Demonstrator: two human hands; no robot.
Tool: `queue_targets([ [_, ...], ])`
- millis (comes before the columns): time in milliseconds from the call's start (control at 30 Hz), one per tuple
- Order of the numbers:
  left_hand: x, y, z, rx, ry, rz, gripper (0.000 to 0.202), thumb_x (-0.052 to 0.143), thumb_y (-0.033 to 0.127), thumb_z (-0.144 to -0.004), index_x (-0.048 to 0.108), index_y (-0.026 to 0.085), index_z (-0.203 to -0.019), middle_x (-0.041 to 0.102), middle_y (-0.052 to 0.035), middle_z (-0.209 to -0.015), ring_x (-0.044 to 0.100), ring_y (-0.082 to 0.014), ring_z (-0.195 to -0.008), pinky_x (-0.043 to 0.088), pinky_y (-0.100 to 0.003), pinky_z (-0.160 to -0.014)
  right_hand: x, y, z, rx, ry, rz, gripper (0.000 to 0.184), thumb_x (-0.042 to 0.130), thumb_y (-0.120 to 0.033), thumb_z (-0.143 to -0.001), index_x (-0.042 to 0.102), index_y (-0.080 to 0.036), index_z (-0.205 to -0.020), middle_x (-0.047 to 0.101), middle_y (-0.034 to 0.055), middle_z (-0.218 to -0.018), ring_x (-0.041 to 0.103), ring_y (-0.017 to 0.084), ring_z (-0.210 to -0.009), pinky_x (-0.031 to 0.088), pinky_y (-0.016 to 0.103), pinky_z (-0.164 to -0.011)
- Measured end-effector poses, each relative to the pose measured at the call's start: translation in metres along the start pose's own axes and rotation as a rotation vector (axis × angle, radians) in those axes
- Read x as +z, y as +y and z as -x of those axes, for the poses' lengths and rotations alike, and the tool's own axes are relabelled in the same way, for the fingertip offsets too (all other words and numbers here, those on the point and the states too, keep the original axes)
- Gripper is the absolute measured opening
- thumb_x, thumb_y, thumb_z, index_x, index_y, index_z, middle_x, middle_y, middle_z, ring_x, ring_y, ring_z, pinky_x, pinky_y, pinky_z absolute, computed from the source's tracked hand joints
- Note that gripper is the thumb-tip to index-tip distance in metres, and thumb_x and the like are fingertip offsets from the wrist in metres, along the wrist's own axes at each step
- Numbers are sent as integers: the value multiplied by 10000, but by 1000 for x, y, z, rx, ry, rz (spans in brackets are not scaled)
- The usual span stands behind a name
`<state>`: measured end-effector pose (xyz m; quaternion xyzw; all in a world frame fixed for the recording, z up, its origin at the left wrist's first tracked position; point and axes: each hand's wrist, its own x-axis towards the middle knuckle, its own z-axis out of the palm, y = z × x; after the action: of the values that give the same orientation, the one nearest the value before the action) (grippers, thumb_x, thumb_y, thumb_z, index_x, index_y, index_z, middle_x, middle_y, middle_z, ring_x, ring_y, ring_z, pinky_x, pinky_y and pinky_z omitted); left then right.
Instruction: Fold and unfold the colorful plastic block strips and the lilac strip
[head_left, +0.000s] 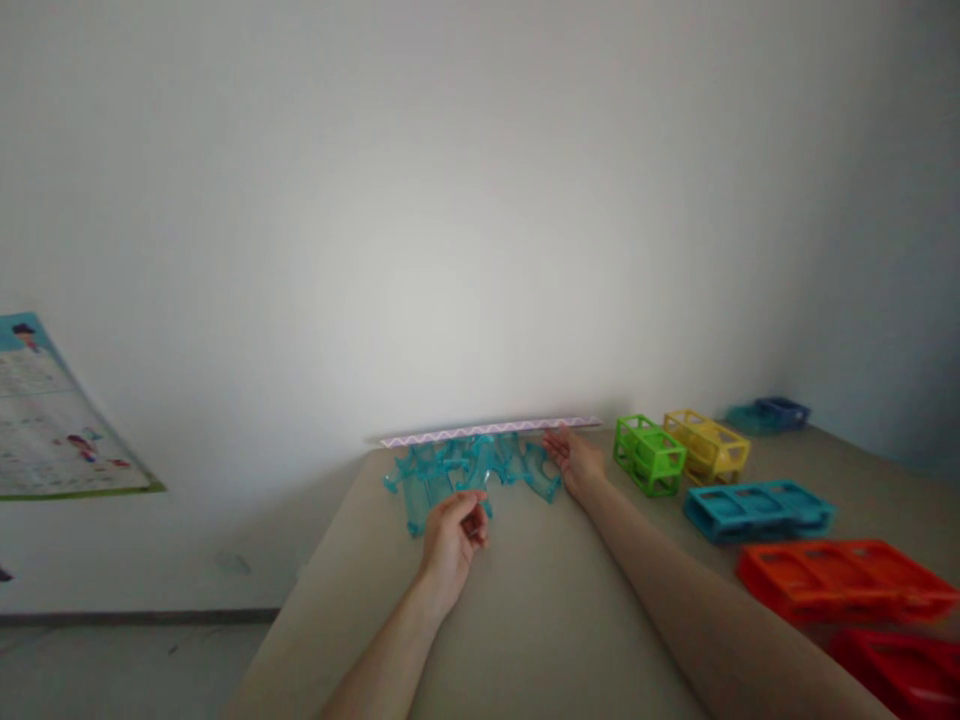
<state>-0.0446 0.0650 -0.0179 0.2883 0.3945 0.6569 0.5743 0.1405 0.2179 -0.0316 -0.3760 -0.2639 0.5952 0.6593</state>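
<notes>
A heap of see-through teal plastic pieces (439, 475) lies toward the far end of the table. My left hand (456, 540) is at the near side of the heap, fingers curled in and thumb against the forefinger. Whether a teal piece is pinched at its tips is hard to make out. At the heap's right end is my right hand (577, 462), its fingers stretched out and apart beside the rightmost teal piece (541, 473). Behind the pieces, a long pale strip with a zigzag pattern (491, 431) runs along the wall.
Right of my right arm stand open plastic frames: green (649, 455), yellow (706, 445), teal (757, 508), orange (844, 578) and red (904, 668). A dark blue frame (782, 411) sits in the far right corner. A poster (67, 420) hangs on the left wall.
</notes>
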Motion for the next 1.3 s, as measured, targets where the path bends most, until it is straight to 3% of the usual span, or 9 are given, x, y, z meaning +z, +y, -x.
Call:
queue_targets([
  [367, -1, 5, 3, 28, -34, -56, 270, 778, 337, -577, 676, 120, -701, 578, 14, -508, 476, -90, -424, 353, -215, -416, -17, 2, 35, -297, 112, 354, 238, 590, -310, -930, 592, -150, -1106, 639, 44, -1012, 630, 164, -812, 539, 330, -709],
  [600, -4, 0, 3, 61, -106, -124, 255, 772, 350, -608, 680, 128, -691, 566, 17, -496, 467, -88, -409, 336, -206, -400, -36, -15, 155, -444, -230, 812, 65, 608, -215, -723, 670, -226, -739, 599, -4, -596, 550, 194, -590, 451, 311, -627],
  [667, -4, -3, 2, 71, -124, -154, 253, 766, 352, -622, 687, 124, -700, 566, 13, -496, 465, -89, -407, 326, -202, -391, -56, -33, 193, -495, -370, 947, 144, 617, -172, -683, 710, -227, -777, 680, 58, -823, 609, 248, -829, 465, 361, -796],
  [733, -5, -5, 2, 82, -137, -182, 247, 758, 347, -633, 692, 120, -705, 565, 12, -497, 466, -90, -411, 325, -201, -388, -86, -57, 218, -731, -444, 1398, 305, 565, -192, -754, 712, -264, -1011, 644, 104, -1122, 562, 299, -1076, 432, 447, -935],
  [867, -4, -8, 1, 109, -150, -232, 222, 735, 328, -650, 695, 116, -696, 559, 9, -490, 457, -90, -412, 332, -203, -392, -161, -107, 216, -1091, 3, 1882, 423, 544, -437, -810, 680, -231, -1153, 519, 210, -1331, 381, 472, -1285, 315, 660, -980],
  [933, -3, -9, 1, 122, -148, -256, 222, 730, 334, -653, 690, 118, -684, 557, 8, -489, 451, -89, -405, 328, -205, -389, -195, -123, 202, -1082, 140, 2026, 489, 499, -535, -814, 697, -213, -1124, 497, 254, -1352, 325, 530, -1313, 254, 737, -947],
  [1033, -1, -10, 2, 137, -148, -292, 227, 727, 348, -653, 680, 126, -669, 553, 9, -495, 450, -91, -396, 323, -208, -384, -227, -130, 188, -1014, 208, 2088, 543, 492, -605, -816, 661, -270, -1209, 576, 239, -1292, 478, 511, -1203, 368, 691, -811],
  [1167, -1, -9, 4, 153, -166, -354, 212, 709, 351, -671, 673, 142, -673, 551, 12, -499, 447, -96, -398, 313, -212, -390, -224, -117, 198, -966, 189, 2114, 600, 445, -626, -837, 636, -245, -1259, 593, 241, -1272, 587, 472, -1069, 428, 638, -772],
  [1300, 0, -7, 9, 169, -205, -449, 182, 689, 332, -703, 685, 152, -685, 557, 14, -505, 439, -98, -398, 304, -220, -410, -186, -94, 223, -1033, 74, 2122, 557, 429, -567, -862, 644, -220, -1240, 602, 256, -1235, 603, 445, -1047, 444, 629, -783],
])
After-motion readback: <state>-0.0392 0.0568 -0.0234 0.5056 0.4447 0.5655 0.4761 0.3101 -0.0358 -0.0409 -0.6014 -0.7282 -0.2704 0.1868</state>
